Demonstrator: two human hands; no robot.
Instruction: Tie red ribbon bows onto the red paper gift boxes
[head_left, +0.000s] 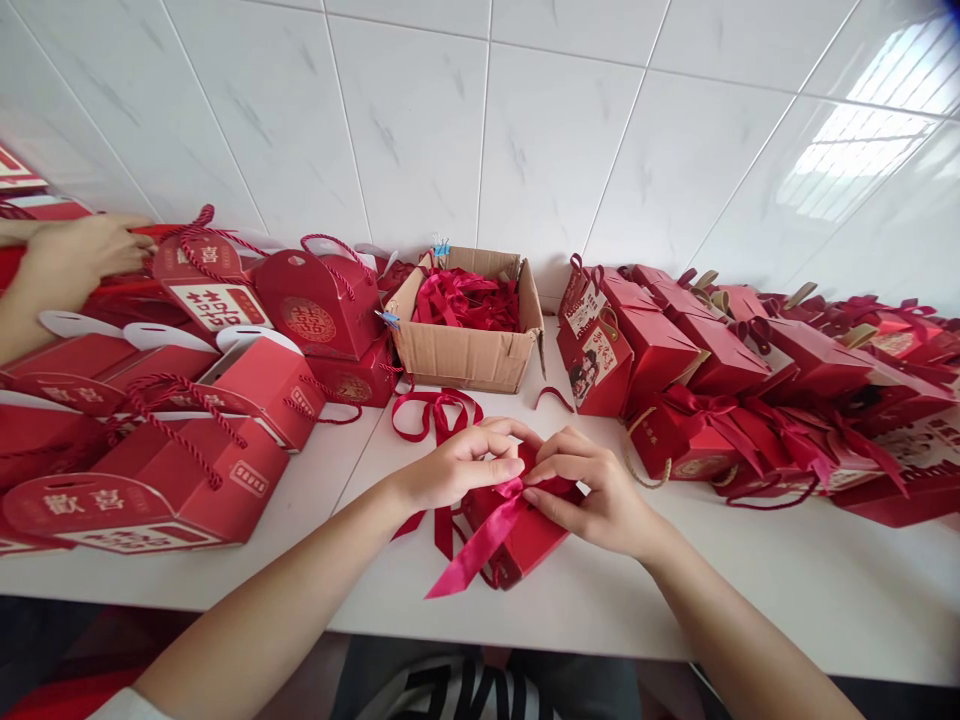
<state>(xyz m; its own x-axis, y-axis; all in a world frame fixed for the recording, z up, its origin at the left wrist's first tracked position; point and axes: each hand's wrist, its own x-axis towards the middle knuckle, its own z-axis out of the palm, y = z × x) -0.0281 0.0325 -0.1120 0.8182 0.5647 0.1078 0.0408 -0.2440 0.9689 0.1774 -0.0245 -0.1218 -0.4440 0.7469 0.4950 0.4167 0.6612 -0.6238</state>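
Observation:
A small red gift box (pixel 531 545) lies on the table in front of me, with a shiny pinkish-red ribbon (pixel 480 545) across its top and one loose end hanging toward me. My left hand (pixel 469 465) pinches the ribbon from the left, thumb against fingers near its knot. From the right, my right hand (pixel 589 490) closes thumb and fingertips on the ribbon at the same spot. Both hands rest over the box and hide much of its top. More loose ribbon (pixel 439 410) curls on the table just beyond my left hand.
An open cardboard box (pixel 465 358) full of red ribbons stands by the tiled wall. Red boxes with rope handles (pixel 187 470) crowd the left; rows of red boxes (pixel 720 350), several with bows, fill the right. Another person's hand (pixel 82 255) reaches in at far left.

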